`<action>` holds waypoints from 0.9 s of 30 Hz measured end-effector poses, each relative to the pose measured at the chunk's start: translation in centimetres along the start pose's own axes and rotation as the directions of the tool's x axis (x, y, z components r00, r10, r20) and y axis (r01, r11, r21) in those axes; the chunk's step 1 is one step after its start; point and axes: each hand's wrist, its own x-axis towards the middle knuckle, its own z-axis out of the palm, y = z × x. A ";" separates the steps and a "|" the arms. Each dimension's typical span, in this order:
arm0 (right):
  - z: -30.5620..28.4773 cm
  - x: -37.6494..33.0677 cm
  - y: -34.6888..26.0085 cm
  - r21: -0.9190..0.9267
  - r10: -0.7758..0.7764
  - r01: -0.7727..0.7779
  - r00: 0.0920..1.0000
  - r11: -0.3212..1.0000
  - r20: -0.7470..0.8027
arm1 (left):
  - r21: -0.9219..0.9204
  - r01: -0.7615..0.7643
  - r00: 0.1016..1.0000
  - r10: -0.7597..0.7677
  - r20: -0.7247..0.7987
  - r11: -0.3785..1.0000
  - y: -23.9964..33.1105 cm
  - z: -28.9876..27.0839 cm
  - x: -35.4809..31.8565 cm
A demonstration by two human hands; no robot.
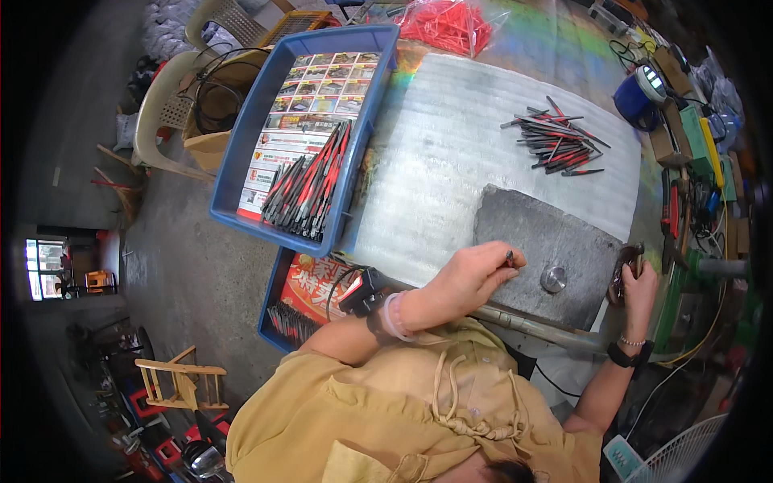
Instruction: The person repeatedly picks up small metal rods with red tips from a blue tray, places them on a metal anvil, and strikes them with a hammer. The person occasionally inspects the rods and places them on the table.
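My left hand (pixel 475 278) is closed in a pinch above the left part of a dark grey slab (pixel 523 221). A small dark tip (pixel 510 257) shows at its fingers; the rest is hidden. My right hand (pixel 640 291) is closed at the slab's right edge around a dark, shiny brown tool (pixel 622 272) whose kind I cannot make out. Between the hands, a round silver metal piece (pixel 554 279) sits on the slab. Beyond the slab lies a loose pile of thin black and red pointed strips (pixel 555 141) on a white foam sheet (pixel 439 161).
On the left, a blue tray (pixel 361 153) lined with printed paper holds many similar strips (pixel 310 189). Below it, another blue tray (pixel 270 302) contains dark pieces. A bag of red parts (pixel 447 24) lies at the back. Tools and a blue container (pixel 636 97) crowd the right side.
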 end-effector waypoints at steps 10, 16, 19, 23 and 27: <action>-0.1 -0.1 0.1 -0.067 -0.039 0.040 0.999 0.997 0.011 | -0.097 0.226 0.974 -0.222 0.052 0.969 1.5 -0.2 -0.6; -1.1 -0.5 0.6 0.071 0.024 -0.024 1.000 0.997 -0.003 | -0.353 0.330 0.944 -0.308 0.120 0.875 2.7 -0.7 -1.1; -1.1 -0.6 1.2 0.214 0.097 -0.089 0.995 0.973 -0.027 | -0.478 0.372 0.925 -0.359 0.123 0.795 3.0 -0.9 -1.2; -0.4 -0.8 2.3 0.525 0.139 -0.097 0.989 0.846 -0.042 | -0.629 0.394 0.906 -0.400 0.142 0.670 3.1 -0.9 -1.0; -0.8 -1.4 2.6 0.656 0.273 -0.256 0.959 0.710 0.079 | -0.673 0.395 0.906 -0.388 0.171 0.625 2.9 -1.1 -0.9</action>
